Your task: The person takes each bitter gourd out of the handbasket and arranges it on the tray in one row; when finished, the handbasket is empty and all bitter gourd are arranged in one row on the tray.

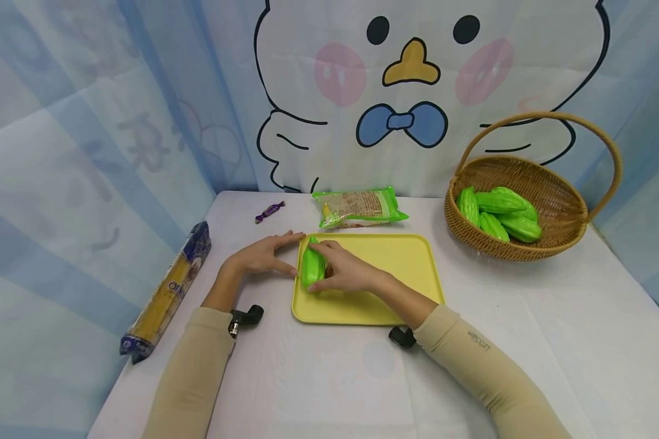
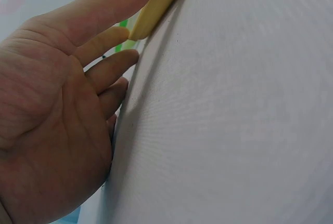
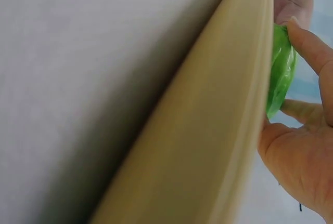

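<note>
A glossy green ridged fruit (image 1: 313,266) lies lengthwise at the left end of a yellow tray (image 1: 384,311). My right hand (image 1: 347,268) holds it from the right, thumb at its near end and fingers at its far end; the right wrist view shows the fruit (image 3: 281,70) between thumb and fingertips. At the tray's left edge is my left hand (image 1: 263,253), fingers extended and thumb at the rim. The left wrist view shows that hand (image 2: 57,94) with its palm bare, holding nothing.
A wicker basket (image 1: 472,239) with several similar green fruits (image 1: 494,210) stands at the back right. Behind the tray lies a green-and-clear food packet (image 1: 357,208). A purple wrapped candy (image 1: 270,211) is at the back left, and a long yellow-blue package (image 1: 167,292) lies along the left edge.
</note>
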